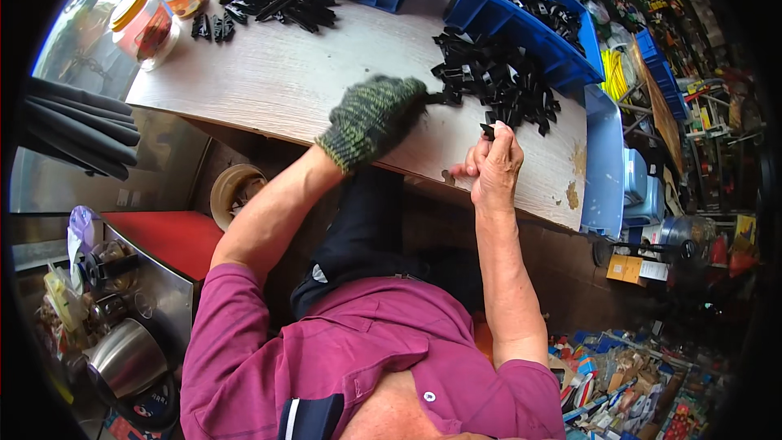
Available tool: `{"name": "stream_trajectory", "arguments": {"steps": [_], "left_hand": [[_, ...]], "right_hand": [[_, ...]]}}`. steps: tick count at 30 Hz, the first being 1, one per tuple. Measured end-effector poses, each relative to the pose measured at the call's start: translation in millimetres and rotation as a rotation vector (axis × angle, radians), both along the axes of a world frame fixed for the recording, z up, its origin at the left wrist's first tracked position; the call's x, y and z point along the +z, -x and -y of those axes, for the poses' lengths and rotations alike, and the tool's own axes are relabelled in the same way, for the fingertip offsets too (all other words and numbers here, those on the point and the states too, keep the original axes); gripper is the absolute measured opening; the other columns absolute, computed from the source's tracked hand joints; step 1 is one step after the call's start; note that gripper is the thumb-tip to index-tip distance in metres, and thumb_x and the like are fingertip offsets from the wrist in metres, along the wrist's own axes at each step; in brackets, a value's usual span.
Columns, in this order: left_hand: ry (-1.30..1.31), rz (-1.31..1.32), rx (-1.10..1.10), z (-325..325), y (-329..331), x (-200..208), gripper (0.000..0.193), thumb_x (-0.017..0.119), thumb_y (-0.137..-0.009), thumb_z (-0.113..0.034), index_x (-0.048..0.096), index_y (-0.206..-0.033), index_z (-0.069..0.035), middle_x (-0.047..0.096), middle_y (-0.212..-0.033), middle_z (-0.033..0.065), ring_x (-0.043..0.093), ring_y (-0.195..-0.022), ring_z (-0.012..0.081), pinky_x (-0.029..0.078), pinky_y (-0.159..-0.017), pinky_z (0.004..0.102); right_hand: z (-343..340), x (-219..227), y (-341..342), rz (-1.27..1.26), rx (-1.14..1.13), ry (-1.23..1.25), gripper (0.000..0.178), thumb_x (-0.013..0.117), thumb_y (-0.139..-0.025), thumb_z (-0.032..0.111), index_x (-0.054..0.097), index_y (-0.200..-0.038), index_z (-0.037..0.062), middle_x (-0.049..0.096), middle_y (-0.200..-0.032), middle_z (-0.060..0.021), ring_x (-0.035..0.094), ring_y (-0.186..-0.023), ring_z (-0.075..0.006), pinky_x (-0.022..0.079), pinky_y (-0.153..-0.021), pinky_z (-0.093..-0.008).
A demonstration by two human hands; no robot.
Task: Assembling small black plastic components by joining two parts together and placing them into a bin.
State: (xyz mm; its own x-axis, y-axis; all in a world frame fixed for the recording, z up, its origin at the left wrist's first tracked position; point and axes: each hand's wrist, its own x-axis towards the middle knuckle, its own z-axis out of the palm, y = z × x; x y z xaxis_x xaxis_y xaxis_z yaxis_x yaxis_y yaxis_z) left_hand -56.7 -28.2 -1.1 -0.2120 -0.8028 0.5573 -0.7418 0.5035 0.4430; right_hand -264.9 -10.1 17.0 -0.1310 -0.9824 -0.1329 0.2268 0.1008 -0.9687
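Observation:
My left hand [371,121] wears a dark green and black knitted glove and is curled at the middle of the table. A black plastic piece [441,99] shows at its fingertips, against the edge of a heap of similar black plastic pieces [501,73]. My right hand [494,165] is bare, at the near side of that heap. Its thumb and forefinger pinch a small black plastic piece [487,128], mostly covered by the fingers. The other fingers curl in toward the palm.
Blue crates [521,12] with more black pieces stand behind the heap. A second pile of long black pieces [285,2] lies at the far left beside lidded jars [142,26]. The pale table [269,73] has its front edge by my wrists. A metal kettle [129,358] stands lower left.

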Motion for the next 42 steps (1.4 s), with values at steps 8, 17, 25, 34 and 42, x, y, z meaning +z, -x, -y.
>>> {"name": "stream_trajectory", "arguments": {"steps": [8, 17, 25, 34, 42], "left_hand": [[-0.289, -0.423, -0.252, -28, 52, 2, 0.025, 0.067, -0.094, -0.017, 0.068, -0.114, -0.002, 0.07, -0.104, 0.0207, 0.068, -0.095, 0.0366, 0.055, -0.081, 0.0407], [-0.302, -0.591, -0.1, -30, 80, -5, 0.026, 0.06, -0.098, -0.018, 0.064, -0.119, -0.004, 0.07, -0.104, 0.0185, 0.069, -0.09, 0.0358, 0.053, -0.077, 0.0438], [-0.409, -0.737, -0.068, -37, 108, 0, 0.031, 0.055, -0.1, -0.022, 0.057, -0.127, -0.006, 0.069, -0.105, 0.019, 0.069, -0.089, 0.036, 0.052, -0.075, 0.0441], [-0.11, -0.634, 0.034, -5, 70, -6, 0.025, 0.062, -0.095, -0.026, 0.067, -0.109, -0.006, 0.068, -0.104, 0.0171, 0.065, -0.097, 0.0371, 0.052, -0.083, 0.0469], [-0.107, 0.057, 0.009, 42, 49, 8, 0.013, 0.067, -0.084, -0.02, 0.069, -0.096, -0.018, 0.069, -0.098, 0.0097, 0.063, -0.092, 0.0349, 0.053, -0.077, 0.0478]], "right_hand": [[-3, -2, -2, -0.003, -0.106, -0.014, 0.035, 0.051, -0.098, 0.038, 0.053, -0.081, 0.0072, 0.042, -0.055, -0.0004, 0.038, -0.038, -0.0133, 0.037, -0.036, -0.0296], [2, -19, 4, -0.176, -0.095, 0.101, 0.031, 0.049, -0.099, 0.033, 0.054, -0.078, 0.0105, 0.044, -0.053, 0.0006, 0.042, -0.042, -0.0105, 0.038, -0.036, -0.0268], [-10, -4, 8, -0.285, -0.115, 0.203, 0.029, 0.053, -0.098, 0.022, 0.046, -0.071, 0.0141, 0.04, -0.064, 0.0088, 0.037, -0.057, -0.0023, 0.035, -0.051, -0.0216], [0, 3, 20, 0.01, -0.256, -0.08, 0.034, 0.053, -0.095, 0.035, 0.046, -0.072, 0.0115, 0.032, -0.05, 0.0007, 0.037, -0.037, -0.0165, 0.055, -0.044, -0.046], [43, 42, 135, -0.003, -0.76, -0.009, 0.031, 0.055, -0.093, 0.035, 0.049, -0.083, 0.0069, 0.037, -0.049, -0.0045, 0.045, -0.042, -0.0186, 0.061, -0.059, -0.0571]]}}
